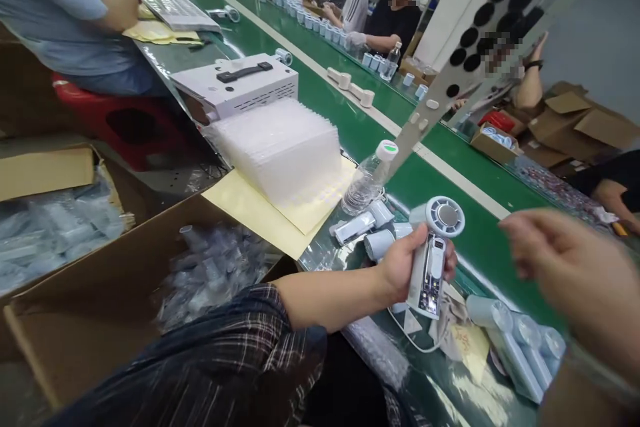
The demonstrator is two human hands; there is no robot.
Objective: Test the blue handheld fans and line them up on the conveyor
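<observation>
My left hand (403, 265) is wrapped round the handle of a light-blue handheld fan (433, 260). The fan's round head points up, and its open handle shows a circuit board and small parts. On the right, my right hand (560, 260) is raised over the bench, blurred by motion; its fingers look curled, and what they hold, if anything, cannot be made out. Behind my left hand lie more fan bodies (356, 227). Below my right hand, several light-blue fans (525, 340) lie side by side.
A clear bottle (364, 181) stands beside a stack of white plastic sheets (285, 153) on yellow paper. Behind is a white box with a black handle (250, 83). Cardboard boxes (100, 307) of bagged parts are at left. People sit along the green bench (465, 213).
</observation>
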